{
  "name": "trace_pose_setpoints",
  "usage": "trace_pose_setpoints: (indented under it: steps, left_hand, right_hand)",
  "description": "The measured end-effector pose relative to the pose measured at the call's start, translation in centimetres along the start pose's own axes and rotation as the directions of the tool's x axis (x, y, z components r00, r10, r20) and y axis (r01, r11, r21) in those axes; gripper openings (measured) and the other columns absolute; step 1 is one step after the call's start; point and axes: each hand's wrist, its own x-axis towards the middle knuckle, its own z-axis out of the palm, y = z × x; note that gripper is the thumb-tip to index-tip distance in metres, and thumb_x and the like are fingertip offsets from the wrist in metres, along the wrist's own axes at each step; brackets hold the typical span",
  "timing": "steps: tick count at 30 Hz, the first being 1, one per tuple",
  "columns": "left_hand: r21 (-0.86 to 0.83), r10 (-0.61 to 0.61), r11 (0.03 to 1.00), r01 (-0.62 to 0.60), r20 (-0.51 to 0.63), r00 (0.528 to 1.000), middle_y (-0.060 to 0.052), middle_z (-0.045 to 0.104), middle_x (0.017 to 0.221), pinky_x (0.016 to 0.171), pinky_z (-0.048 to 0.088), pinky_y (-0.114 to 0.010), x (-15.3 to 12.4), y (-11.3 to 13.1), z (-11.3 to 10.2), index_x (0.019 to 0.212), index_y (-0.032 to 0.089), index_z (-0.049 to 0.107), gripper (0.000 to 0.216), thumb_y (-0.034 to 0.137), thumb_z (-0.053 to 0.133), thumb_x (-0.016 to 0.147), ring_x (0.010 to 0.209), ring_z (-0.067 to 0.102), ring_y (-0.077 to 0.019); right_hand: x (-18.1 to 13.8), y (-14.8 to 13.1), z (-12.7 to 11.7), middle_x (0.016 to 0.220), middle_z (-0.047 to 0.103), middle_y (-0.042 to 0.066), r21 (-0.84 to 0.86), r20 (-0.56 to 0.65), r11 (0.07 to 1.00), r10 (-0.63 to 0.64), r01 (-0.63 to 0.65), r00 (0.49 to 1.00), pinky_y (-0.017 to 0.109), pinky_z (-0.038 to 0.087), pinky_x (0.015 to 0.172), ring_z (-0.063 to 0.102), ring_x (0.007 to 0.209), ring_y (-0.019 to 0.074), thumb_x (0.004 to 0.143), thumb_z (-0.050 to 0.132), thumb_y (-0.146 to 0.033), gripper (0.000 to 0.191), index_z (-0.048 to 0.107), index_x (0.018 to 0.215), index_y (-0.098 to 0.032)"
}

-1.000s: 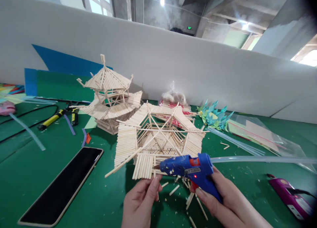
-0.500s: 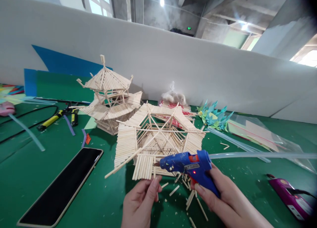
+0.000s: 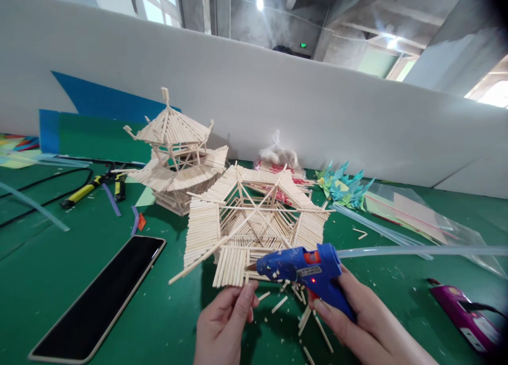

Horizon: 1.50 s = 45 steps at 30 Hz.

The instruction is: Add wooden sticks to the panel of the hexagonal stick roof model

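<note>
In the head view my right hand [image 3: 357, 307] is wrapped round the handle of a blue hot glue gun [image 3: 301, 264] with a small red light lit. A clear glue stick [image 3: 413, 251] runs out of its back end. The gun's nozzle lies close to the front roof panel of a wooden stick pavilion model [image 3: 202, 227], at the right edge of the laid sticks. My left hand [image 3: 230, 315] pinches the lower end of a thin wooden stick [image 3: 246, 277] at that edge. Whether the nozzle touches the stick, I cannot tell.
A taller stick pavilion [image 3: 174, 129] stands behind on the left. A phone [image 3: 99, 296] lies at the left front, pliers [image 3: 83, 192] beyond it. Cut sticks [image 3: 280, 304] are scattered by the model. At right are a purple power device [image 3: 464, 315] and teal paper foliage [image 3: 345, 182].
The glue gun has shifted slightly down and its nozzle sits a little lower by the stick. My left hand has barely moved. The pink object at the far left is out of view.
</note>
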Motion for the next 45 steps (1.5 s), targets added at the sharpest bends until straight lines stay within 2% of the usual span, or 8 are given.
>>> trace_pose_setpoints:
  steps: [4,11,17,22,28,32,40,45]
  left_hand:
    - [0.003,0.021,1.000,-0.021,-0.011,1.000,-0.002,0.058,0.051,0.051,0.038,-0.023,-0.1,0.1,0.1,0.049,0.016,0.064,0.025,0.039,0.071,0.057,0.053,0.047,-0.0136]
    - [-0.017,0.003,1.000,-0.003,0.003,1.000,-0.002,0.059,0.051,0.051,0.038,-0.023,-0.1,-0.1,0.0,0.051,0.015,0.066,0.024,0.038,0.071,0.058,0.052,0.047,-0.0128]
    - [-0.019,-0.011,1.000,0.011,0.009,1.000,-0.002,0.060,0.053,0.050,0.038,-0.023,0.0,0.1,0.0,0.050,0.015,0.065,0.023,0.036,0.071,0.059,0.052,0.046,-0.0124]
    - [-0.018,-0.006,1.000,0.006,0.003,1.000,-0.001,0.058,0.050,0.050,0.038,-0.022,0.0,0.2,0.0,0.050,0.015,0.065,0.025,0.038,0.071,0.059,0.051,0.045,-0.0117]
    - [-0.014,-0.005,1.000,0.005,-0.005,1.000,-0.002,0.060,0.050,0.050,0.039,-0.022,0.1,-0.2,-0.2,0.052,0.015,0.067,0.022,0.036,0.073,0.055,0.051,0.047,-0.0119]
    - [-0.011,0.000,1.000,0.000,-0.005,1.000,-0.001,0.060,0.050,0.051,0.039,-0.022,0.3,-0.3,-0.3,0.052,0.015,0.067,0.021,0.035,0.073,0.056,0.051,0.047,-0.0117]
    - [-0.024,0.016,1.000,-0.016,-0.003,1.000,-0.001,0.060,0.050,0.051,0.040,-0.022,0.4,-0.5,-0.3,0.053,0.016,0.067,0.020,0.034,0.074,0.055,0.051,0.048,-0.0116]
    - [-0.029,0.021,0.999,-0.021,-0.002,1.000,-0.001,0.061,0.049,0.049,0.041,-0.022,0.3,-0.7,-0.4,0.053,0.015,0.067,0.020,0.034,0.074,0.054,0.050,0.049,-0.0119]
  right_hand:
    - [-0.1,0.2,0.0,0.106,0.062,0.011,-0.047,0.010,0.998,0.038,-0.037,0.999,0.040,0.047,0.082,0.056,0.096,0.0282,0.077,0.045,-0.053,0.055,0.049,0.118,-0.018]
    - [-0.7,0.1,-0.2,0.108,0.061,0.013,-0.095,0.025,0.995,0.025,-0.022,0.999,0.043,0.047,0.083,0.055,0.099,0.0298,0.078,0.040,-0.054,0.057,0.048,0.121,-0.017]
    - [-0.6,-0.2,0.0,0.111,0.061,0.013,-0.098,-0.029,0.995,-0.006,0.004,1.000,0.043,0.048,0.082,0.056,0.099,0.0307,0.076,0.043,-0.054,0.057,0.050,0.120,-0.017]
    - [-0.9,-0.2,0.2,0.108,0.063,0.012,-0.079,-0.141,0.997,-0.001,-0.010,0.990,0.044,0.047,0.083,0.057,0.099,0.0315,0.073,0.048,-0.054,0.058,0.053,0.118,-0.019]
    - [-0.7,0.5,-0.2,0.115,0.059,0.013,-0.135,-0.033,0.988,-0.086,0.081,0.996,0.040,0.047,0.083,0.056,0.102,0.0295,0.078,0.043,-0.050,0.057,0.048,0.123,-0.015]
    - [-0.5,0.8,-0.2,0.116,0.058,0.013,-0.161,-0.015,0.984,-0.076,0.073,0.997,0.039,0.047,0.084,0.056,0.102,0.0283,0.078,0.043,-0.050,0.058,0.044,0.125,-0.015]
    - [-0.3,0.6,-0.2,0.112,0.061,0.011,-0.130,-0.060,0.978,-0.175,0.166,0.983,0.034,0.050,0.079,0.060,0.096,0.0264,0.078,0.048,-0.043,0.051,0.049,0.122,-0.017]
    - [-0.4,0.6,-0.2,0.109,0.063,0.010,-0.135,-0.086,0.974,-0.195,0.183,0.977,0.036,0.050,0.078,0.061,0.094,0.0265,0.077,0.050,-0.042,0.048,0.051,0.120,-0.020]
